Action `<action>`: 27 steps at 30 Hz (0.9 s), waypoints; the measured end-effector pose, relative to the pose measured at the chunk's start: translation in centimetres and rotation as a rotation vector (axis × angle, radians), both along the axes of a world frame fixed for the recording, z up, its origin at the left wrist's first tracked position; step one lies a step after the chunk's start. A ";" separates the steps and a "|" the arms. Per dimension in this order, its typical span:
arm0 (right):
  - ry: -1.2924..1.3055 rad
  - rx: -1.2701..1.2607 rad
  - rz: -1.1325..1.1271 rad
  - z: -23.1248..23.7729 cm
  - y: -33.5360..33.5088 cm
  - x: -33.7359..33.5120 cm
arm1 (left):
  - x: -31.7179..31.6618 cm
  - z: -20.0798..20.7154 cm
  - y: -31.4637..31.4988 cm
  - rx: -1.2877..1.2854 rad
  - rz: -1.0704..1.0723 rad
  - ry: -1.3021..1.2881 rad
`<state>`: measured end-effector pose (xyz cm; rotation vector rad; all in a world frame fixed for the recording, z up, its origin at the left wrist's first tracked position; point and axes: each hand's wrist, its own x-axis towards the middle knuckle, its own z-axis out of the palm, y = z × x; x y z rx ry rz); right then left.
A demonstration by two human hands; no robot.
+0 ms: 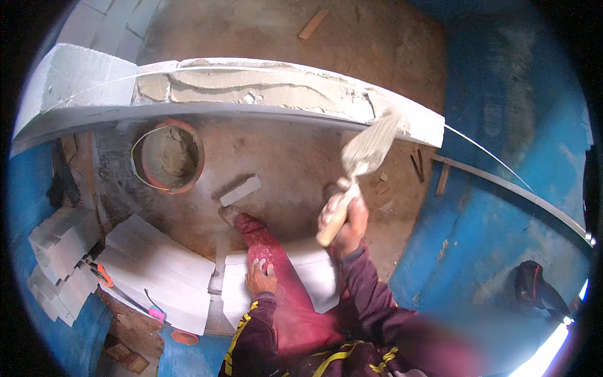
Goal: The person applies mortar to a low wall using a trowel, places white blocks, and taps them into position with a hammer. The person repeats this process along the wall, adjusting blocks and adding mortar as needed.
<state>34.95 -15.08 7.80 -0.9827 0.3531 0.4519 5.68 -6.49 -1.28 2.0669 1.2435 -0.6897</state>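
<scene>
The right hand [350,217] was closed around the wooden handle of a trowel [370,149], whose mortar-smeared blade pointed away toward the right part of a low white block wall [427,127]; whether its tip touched the wall could not be told. Wet mortar [251,94] lay spread along the wall's top, with a string [490,155] running past its right end. The left hand [260,278] rested loosely open on the person's leg [286,292], holding nothing. A bucket [200,154] with mortar inside stood on the floor [289,169], left of the leg.
</scene>
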 end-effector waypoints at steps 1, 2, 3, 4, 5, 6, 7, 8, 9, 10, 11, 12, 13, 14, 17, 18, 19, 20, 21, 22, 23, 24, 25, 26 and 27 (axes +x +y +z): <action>0.064 -0.062 0.035 0.4 0.0 -2.5 | -0.1 -0.1 0.2 -0.012 0.005 -0.013; 0.159 -0.094 0.077 0.8 0.1 -4.8 | -0.3 -0.1 0.4 -0.015 0.014 -0.022; 0.255 -0.117 0.129 0.8 0.5 -6.6 | -0.4 -0.2 0.7 -0.016 0.034 0.008; 0.296 -0.158 0.228 0.6 1.3 -8.2 | -0.5 -0.2 1.0 -0.019 0.049 -0.049; 0.398 -0.241 0.335 -0.2 2.3 -9.2 | -0.6 -0.2 1.3 -0.024 0.078 -0.055; 0.422 -0.308 0.538 -1.0 3.1 -9.5 | -0.9 -0.2 1.6 -0.026 0.116 -0.062; 0.473 -0.419 0.765 -2.5 4.4 -9.4 | -1.0 -0.2 1.9 -0.014 0.117 -0.047; 0.214 -0.534 0.962 -4.7 6.5 -9.6 | -1.2 -0.2 2.1 -0.011 0.116 -0.028; 0.023 -0.658 1.161 -7.2 9.0 -9.3 | -1.4 -0.2 2.3 -0.010 0.105 -0.007; -0.196 -0.782 1.330 -9.8 11.6 -9.0 | -1.7 -0.3 2.6 -0.023 0.166 -0.031; -0.435 -0.848 1.476 -12.6 14.5 -8.1 | -2.0 -0.5 2.8 -0.037 0.216 -0.050; -0.670 -1.026 1.489 -15.2 18.2 -7.7 | -2.3 -0.5 3.0 -0.057 0.263 -0.075; -0.737 -1.211 1.684 -17.9 21.6 -7.0 | -2.8 -0.8 3.1 -0.049 0.280 -0.088; -0.997 -1.241 1.626 -20.8 25.8 -6.1 | -3.3 -0.9 3.4 -0.046 0.298 -0.100; -1.097 -1.528 1.737 -27.8 36.4 -4.8 | -4.7 -1.4 4.2 -0.045 0.310 -0.064; -1.030 -1.465 1.874 -29.5 39.1 -3.6 | -5.2 -1.4 4.5 -0.056 0.348 -0.087; -1.047 -1.480 1.914 -30.8 40.6 -4.0 | -5.6 -1.5 4.8 -0.070 0.382 -0.112; -1.065 -1.495 1.954 -31.6 42.0 -4.3 | -5.9 -1.6 5.1 -0.075 0.419 -0.132; -1.196 -1.575 1.861 -32.2 42.0 -6.3 | -6.2 -1.7 5.4 -0.083 0.454 -0.155; -1.267 -1.606 1.869 -32.4 42.1 -6.9 | -6.5 -1.7 5.5 -0.107 0.492 -0.159; -1.339 -1.638 1.875 -32.5 42.1 -7.9 | -6.8 -1.8 5.6 -0.107 0.500 -0.172; -1.358 -1.622 1.974 -32.4 42.3 -8.4 | -6.9 -2.0 5.7 -0.110 0.507 -0.173; -1.333 -1.493 1.999 -32.3 42.3 -8.9 | -7.1 -2.1 5.6 -0.111 0.514 -0.172; -1.301 -1.366 2.023 -32.1 42.3 -9.1 | -7.3 -2.3 5.4 -0.117 0.521 -0.162; -1.223 -1.141 1.953 -31.9 42.2 -8.8 | -7.4 -2.4 5.2 -0.120 0.524 -0.153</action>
